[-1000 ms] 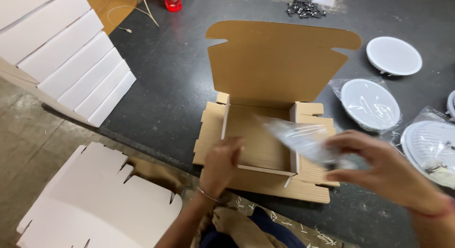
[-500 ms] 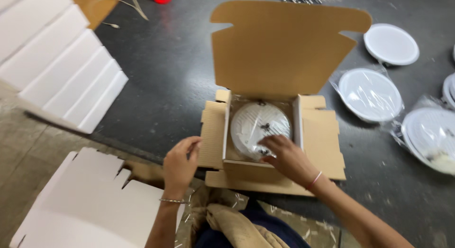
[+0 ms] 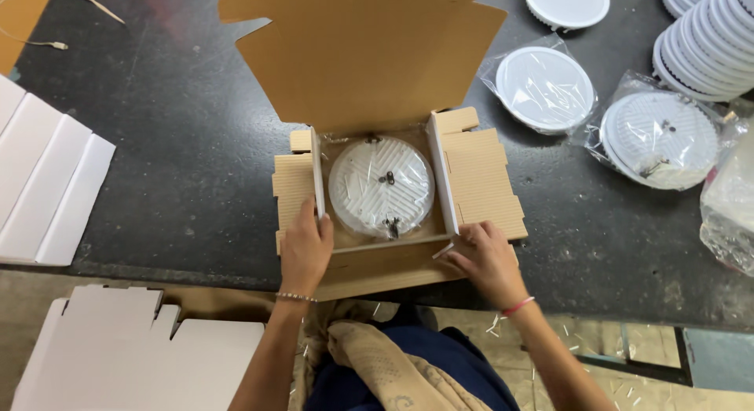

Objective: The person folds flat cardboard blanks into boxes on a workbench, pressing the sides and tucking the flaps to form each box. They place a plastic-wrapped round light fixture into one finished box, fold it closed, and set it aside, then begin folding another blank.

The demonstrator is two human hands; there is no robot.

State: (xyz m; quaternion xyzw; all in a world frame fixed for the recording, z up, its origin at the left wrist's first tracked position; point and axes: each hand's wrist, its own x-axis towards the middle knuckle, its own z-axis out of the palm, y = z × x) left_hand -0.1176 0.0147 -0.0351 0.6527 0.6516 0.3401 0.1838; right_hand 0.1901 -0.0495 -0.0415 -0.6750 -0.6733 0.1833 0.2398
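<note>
An open brown cardboard box (image 3: 487, 183) sits at the front edge of the dark table (image 3: 181, 168), its lid standing up at the back. Inside lies a round white ceiling light (image 3: 381, 187) in clear plastic, back side up with two metal clips showing. My left hand (image 3: 305, 250) grips the box's left inner wall near the front corner. My right hand (image 3: 485, 258) presses on the front right corner, fingers on the side flap and front wall.
More bagged round lights (image 3: 544, 87) (image 3: 658, 138) lie on the table to the right, with a stack of unwrapped ones (image 3: 711, 38) at the top right. Flat white box blanks (image 3: 47, 187) sit at the left, another pile (image 3: 133, 356) below the table edge.
The bagged light went from my right hand into the box. Both hands have since shifted to the box's front corners, and the view has moved in closer.
</note>
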